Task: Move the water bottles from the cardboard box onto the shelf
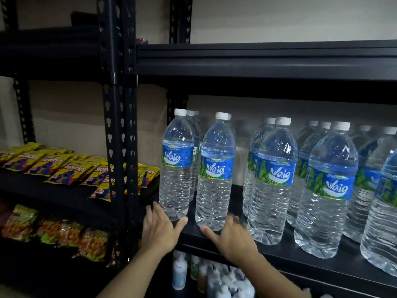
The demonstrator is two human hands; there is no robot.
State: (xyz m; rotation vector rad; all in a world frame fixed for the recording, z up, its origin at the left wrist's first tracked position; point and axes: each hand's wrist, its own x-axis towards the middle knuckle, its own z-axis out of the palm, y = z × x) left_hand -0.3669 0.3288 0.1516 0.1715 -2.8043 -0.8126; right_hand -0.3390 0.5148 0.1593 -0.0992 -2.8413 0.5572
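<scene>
**Plastic bottles sitting close to the shelf lip**

Both hands are lying spread, fingers apart and gripping nothing. The left hand [160, 230] is touching the foot of the end Waig water bottle [176, 166] just above its fingertips. The right hand [231, 236] is reaching round the foot of the second Waig bottle [214, 179]; whether its fingers are actually touching it is hard to tell. Both bottles are standing upright on the black shelf [287, 249], and the cardboard box is out of view.

The tall, narrow bottles are risking a tip. A push low on the base, or a thumb catching as it is pulling back, would probably be rocking one forward over the front lip, which is running directly under both palms. A knock to the right would be sending the second bottle into the neighbouring bottles [272, 179], which are crowding the space just right of the right hand.

Room is opening between the two hands and in the gap beyond the right fingertips. The steel upright [120, 147] is boxing in the left hand's outer side, and the upper shelf [257, 61] is leaving modest clearance above the caps.
</scene>
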